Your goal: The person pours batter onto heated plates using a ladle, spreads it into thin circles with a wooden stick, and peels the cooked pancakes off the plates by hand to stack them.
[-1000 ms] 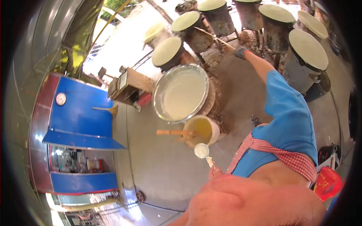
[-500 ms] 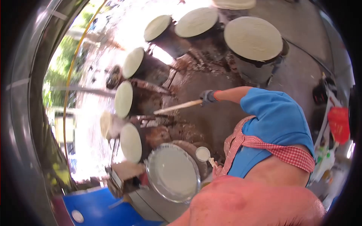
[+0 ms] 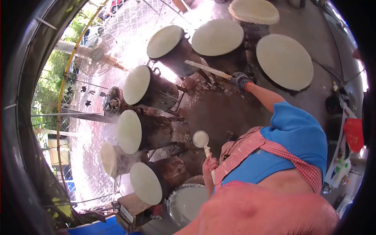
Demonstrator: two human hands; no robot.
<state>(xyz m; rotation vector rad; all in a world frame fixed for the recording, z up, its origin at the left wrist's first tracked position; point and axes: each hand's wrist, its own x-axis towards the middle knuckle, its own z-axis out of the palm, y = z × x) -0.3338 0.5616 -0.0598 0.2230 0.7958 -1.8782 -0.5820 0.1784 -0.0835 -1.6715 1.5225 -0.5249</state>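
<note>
My right hand (image 3: 240,80), in a dark glove with an orange cuff, is closed round a long flat wooden stick (image 3: 207,69). The stick's far end overlaps a drum-like pot (image 3: 183,62) with a pale round top. Lower down, my bare left hand (image 3: 210,165) grips a ladle (image 3: 201,138) by its pale handle, in front of my checked apron. Something whitish fills the ladle's bowl. Below that hand, a wide basin (image 3: 187,203) of pale liquid is partly hidden by my arm and head.
Several dark pots with pale round tops curve around me, among them one pot (image 3: 129,131) on the left and a large round top (image 3: 285,62) on the right. Steam rises near the lower pots. A fan (image 3: 97,54) stands by the wire fence, and a red sheet (image 3: 353,134) hangs at the right.
My right hand and the stick have swung up towards the upper pots. My left hand has raised the ladle away from the basin. The whole view has shifted, with the basin now lower.
</note>
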